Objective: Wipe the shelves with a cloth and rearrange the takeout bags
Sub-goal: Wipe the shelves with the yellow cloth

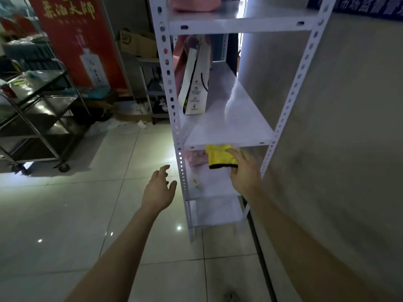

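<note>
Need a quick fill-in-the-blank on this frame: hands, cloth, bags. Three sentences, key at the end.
1. The right hand grips a ____ cloth.
2. The left hand, fingers spread, holds ____.
3. The white paper bag stands on the shelf just ____ the cloth.
Missing words: yellow; nothing; above.

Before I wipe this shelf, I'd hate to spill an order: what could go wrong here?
The tall white bag stands at the left of the middle shelf; a wide sweep there could tip it.
The right hand holds the cloth just in front of the pink bag on the lower shelf, so wiping inward may shove or crush it.
Yellow bits there could be swept onto the floor.
</note>
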Available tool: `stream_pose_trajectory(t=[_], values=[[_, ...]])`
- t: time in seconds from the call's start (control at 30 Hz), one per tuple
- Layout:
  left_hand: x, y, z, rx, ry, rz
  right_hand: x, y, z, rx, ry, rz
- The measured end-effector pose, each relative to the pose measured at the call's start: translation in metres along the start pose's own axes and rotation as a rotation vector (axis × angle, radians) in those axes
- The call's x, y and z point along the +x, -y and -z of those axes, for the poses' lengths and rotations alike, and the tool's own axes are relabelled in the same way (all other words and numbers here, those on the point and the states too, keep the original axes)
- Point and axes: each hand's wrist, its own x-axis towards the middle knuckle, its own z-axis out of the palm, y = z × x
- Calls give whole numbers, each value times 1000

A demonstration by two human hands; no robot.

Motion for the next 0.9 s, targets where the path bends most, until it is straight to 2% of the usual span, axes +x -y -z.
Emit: stream_pose_trajectory(t=[0.13, 0.27, 0.5, 0.6, 0.77, 0.83, 0.9], values=[[-20, 29, -38, -9, 49, 73, -50, -51, -73, -112, 266, -85], [-37, 56, -79, -19, 113, 170, -66, -89, -122, -151, 417, -175], [-28, 82, -149, -18, 140, 260, -18, -130, -198, -158, 599, -31], [-7, 90, -175, -29, 95, 254, 27, -135, -232, -176, 587, 21], [29, 103, -212, -95, -51, 262, 85, -133, -286, -300, 398, 130], [38, 111, -228, -115, -86, 257, 96, -137, -313, -293, 441, 178], [44, 123, -246, -124, -123, 250, 94, -149, -343, -270, 598, 223]])
